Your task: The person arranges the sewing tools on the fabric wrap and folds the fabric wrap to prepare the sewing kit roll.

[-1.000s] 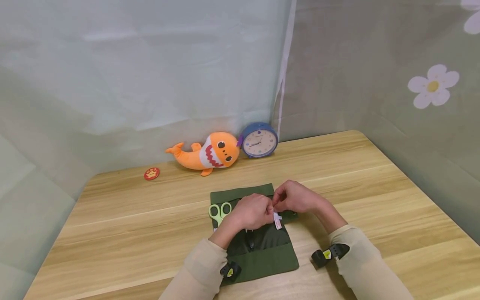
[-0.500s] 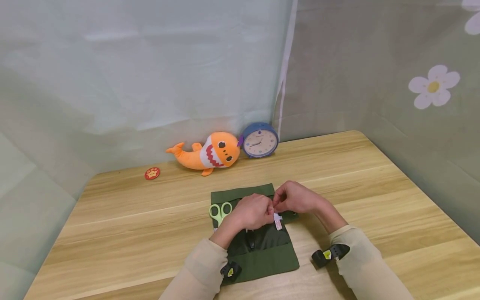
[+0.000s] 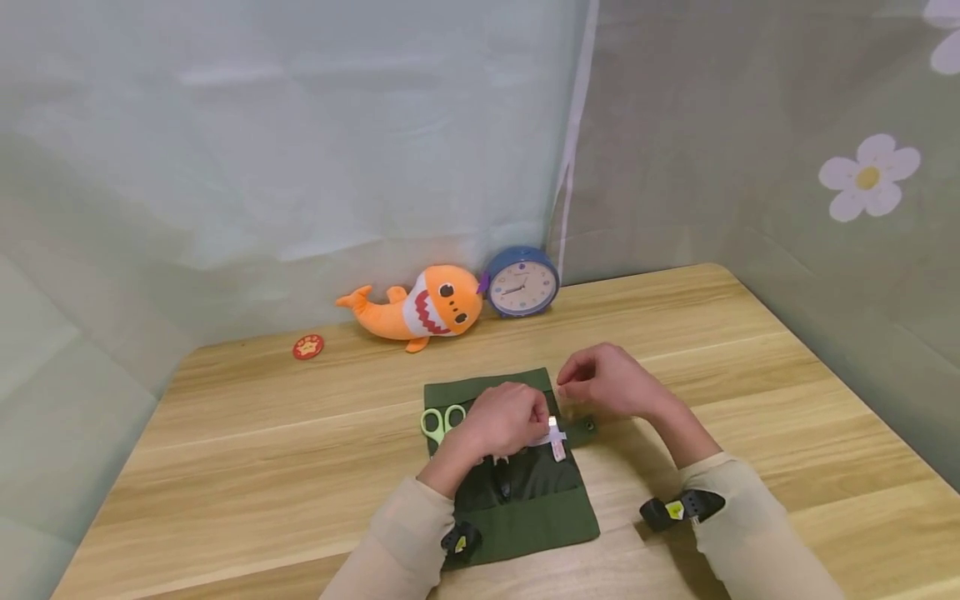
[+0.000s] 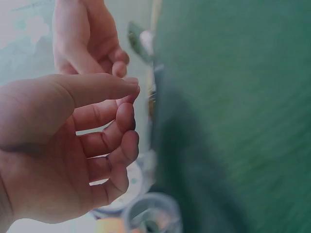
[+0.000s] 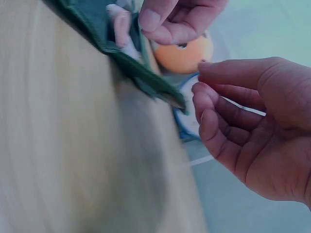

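Green cloth case (image 3: 517,529) carries scissors (image 3: 441,432) on its left, a pink-white item (image 3: 558,451) on its right; over it, the left hand (image 3: 506,419), whose grip one cannot tell; beside it, the right hand (image 3: 613,383), loosely curled.

Head cam looks forward and down across the surface (image 3: 262,467) from farther back. Both wrist cams sit really close, tipped sideways; each catches the left grip (image 4: 53,150), right grip (image 5: 262,133) and green cloth (image 4: 238,97).
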The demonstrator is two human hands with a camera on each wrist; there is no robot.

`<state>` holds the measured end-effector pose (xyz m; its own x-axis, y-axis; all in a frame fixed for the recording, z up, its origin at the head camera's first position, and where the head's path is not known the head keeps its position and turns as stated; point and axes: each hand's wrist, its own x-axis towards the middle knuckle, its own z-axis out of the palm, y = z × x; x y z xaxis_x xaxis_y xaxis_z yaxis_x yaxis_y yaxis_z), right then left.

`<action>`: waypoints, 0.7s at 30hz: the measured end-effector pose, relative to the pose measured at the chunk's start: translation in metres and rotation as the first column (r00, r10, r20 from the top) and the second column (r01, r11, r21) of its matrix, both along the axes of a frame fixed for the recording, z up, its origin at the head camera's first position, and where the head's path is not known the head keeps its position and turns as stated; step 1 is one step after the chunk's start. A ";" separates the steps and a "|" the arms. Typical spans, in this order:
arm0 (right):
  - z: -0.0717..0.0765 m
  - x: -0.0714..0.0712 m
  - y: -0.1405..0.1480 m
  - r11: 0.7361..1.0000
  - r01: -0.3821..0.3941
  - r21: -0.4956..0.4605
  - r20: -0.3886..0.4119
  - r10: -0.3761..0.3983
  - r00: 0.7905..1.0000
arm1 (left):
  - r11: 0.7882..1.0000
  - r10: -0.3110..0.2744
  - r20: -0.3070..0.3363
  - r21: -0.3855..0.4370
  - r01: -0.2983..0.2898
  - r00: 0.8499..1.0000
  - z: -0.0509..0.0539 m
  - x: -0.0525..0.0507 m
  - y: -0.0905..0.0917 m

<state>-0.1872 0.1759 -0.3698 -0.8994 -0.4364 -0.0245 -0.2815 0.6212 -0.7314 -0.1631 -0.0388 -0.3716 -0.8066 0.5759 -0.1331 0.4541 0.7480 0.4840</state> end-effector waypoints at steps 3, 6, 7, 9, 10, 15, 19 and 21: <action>0.012 0.007 0.005 1.000 0.025 0.007 -0.055 -0.024 0.998 | 1.000 0.023 -0.017 0.016 -0.023 1.000 0.010 0.001 -0.009; 0.022 0.018 0.008 1.000 0.022 0.016 -0.069 -0.021 0.997 | 0.999 0.046 -0.040 0.028 -0.045 0.998 0.018 -0.003 -0.026; 0.025 0.021 0.009 1.000 0.014 0.020 -0.068 -0.012 0.998 | 0.998 0.061 -0.051 0.025 -0.059 0.997 0.021 -0.005 -0.033; 0.029 0.030 0.010 1.000 -0.003 0.028 -0.057 0.004 0.998 | 0.996 0.092 -0.070 0.016 -0.091 0.993 0.026 -0.010 -0.049; 0.030 0.035 0.011 0.999 -0.013 0.035 -0.053 0.015 0.999 | 0.994 0.108 -0.076 0.011 -0.107 0.991 0.028 -0.013 -0.057; 0.027 0.061 0.014 0.995 -0.071 0.073 -0.055 0.075 0.996 | 0.986 0.169 -0.079 0.004 -0.169 0.982 0.031 -0.026 -0.097; 0.016 0.080 0.014 0.982 -0.160 0.098 -0.081 0.168 0.982 | 0.983 0.182 -0.102 0.008 -0.182 0.978 0.024 -0.034 -0.122; 0.008 0.087 0.011 0.972 -0.209 0.109 -0.095 0.220 0.971 | 0.981 0.191 -0.104 0.002 -0.192 0.976 0.020 -0.037 -0.130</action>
